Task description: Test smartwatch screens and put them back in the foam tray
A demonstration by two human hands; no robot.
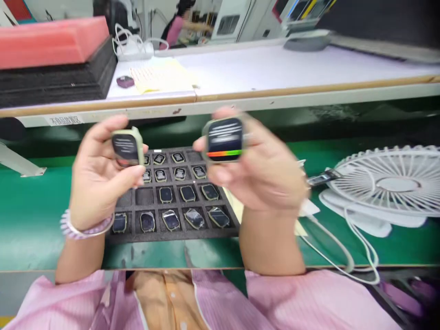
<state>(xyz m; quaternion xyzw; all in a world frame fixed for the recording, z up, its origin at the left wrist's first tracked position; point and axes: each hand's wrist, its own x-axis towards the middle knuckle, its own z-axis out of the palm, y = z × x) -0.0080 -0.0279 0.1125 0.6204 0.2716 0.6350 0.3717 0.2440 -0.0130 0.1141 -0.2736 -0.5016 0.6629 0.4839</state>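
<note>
My left hand (96,169) grips a smartwatch body (126,147) by its edges, its lit screen tilted toward me with lines of text. In my right hand (264,165) is a second smartwatch body (225,139), held between thumb and fingers; its screen shows white text lines and a red-to-green colour bar. Both are raised above a black foam tray (137,196) with square compartments. Several more watch bodies (171,220) lie in the tray, some with lit text screens, others dark. Both hands are slightly blurred.
The tray lies on a green work mat (41,197). A white fan (395,183) and white cables (330,238) are at the right. On the shelf (268,68) behind are pink foam (55,41), black foam (62,80) and a yellow paper (161,75). A person (177,27) works beyond.
</note>
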